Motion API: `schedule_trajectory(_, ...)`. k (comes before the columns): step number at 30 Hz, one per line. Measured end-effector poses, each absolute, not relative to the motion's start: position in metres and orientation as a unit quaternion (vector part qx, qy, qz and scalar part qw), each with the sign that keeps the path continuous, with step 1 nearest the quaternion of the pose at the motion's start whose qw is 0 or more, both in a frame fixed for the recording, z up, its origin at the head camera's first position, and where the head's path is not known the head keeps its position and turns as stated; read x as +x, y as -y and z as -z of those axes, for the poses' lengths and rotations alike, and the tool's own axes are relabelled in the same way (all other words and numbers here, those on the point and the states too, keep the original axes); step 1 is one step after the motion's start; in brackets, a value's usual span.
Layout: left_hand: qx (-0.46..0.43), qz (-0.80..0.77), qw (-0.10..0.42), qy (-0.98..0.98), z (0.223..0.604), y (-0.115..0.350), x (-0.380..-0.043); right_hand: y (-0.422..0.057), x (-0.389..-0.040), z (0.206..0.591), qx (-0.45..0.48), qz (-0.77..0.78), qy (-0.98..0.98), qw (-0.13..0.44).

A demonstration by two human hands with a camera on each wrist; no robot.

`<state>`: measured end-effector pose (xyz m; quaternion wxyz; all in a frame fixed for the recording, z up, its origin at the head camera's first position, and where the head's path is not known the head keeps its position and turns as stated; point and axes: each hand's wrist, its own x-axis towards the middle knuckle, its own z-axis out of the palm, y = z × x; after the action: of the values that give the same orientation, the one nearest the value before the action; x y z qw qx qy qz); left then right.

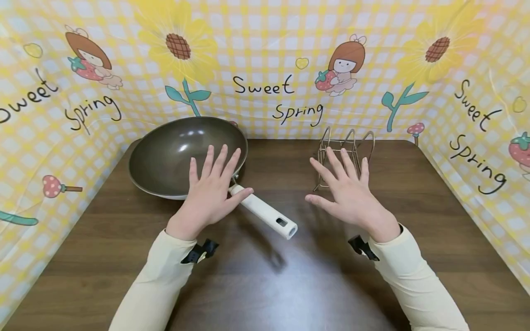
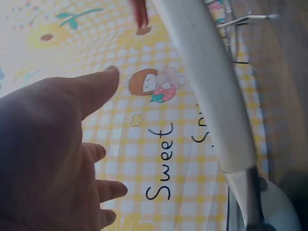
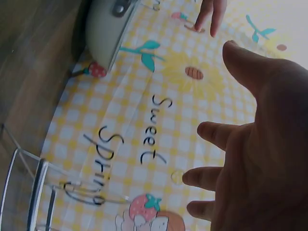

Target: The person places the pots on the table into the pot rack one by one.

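A dark-coated frying pan (image 1: 165,151) with a white handle (image 1: 265,212) stands at the back left of the table, its handle pointing toward the front right. My left hand (image 1: 213,188) hovers over the pan's near right side and the start of its handle, fingers spread and holding nothing. In the left wrist view the handle (image 2: 207,72) passes beside the thumb, apart from it. To the right, a metal wire rack (image 1: 352,142) with upright loops stands at the back. My right hand (image 1: 348,193) is spread in front of the rack, covering part of it, and grips nothing.
The brown wooden table (image 1: 256,294) carries both objects. A yellow checked cloth (image 1: 265,55) printed with flowers and "Sweet Spring" rises behind the table and along both sides. Close to the back cloth stand the pan and the rack, with bare tabletop between them.
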<state>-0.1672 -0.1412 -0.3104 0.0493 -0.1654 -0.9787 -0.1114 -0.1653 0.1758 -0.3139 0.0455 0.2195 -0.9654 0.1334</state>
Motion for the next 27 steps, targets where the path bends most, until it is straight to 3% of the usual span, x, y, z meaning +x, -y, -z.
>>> schedule_trajectory(14,-0.208,0.132,0.118,0.962,0.328,0.158,-0.135,-0.156,-0.145,0.307,0.307,-0.125,0.943,0.021)
schedule_trajectory(23,-0.217,0.251,0.095,0.939,0.347,0.165,-0.112,-0.140,-0.131,0.311,0.357,-0.131,0.925,0.021)
schedule_trajectory(27,-0.215,0.300,0.062,0.927,0.355,0.164,-0.105,-0.137,-0.128,0.314,0.367,-0.131,0.921,0.015)
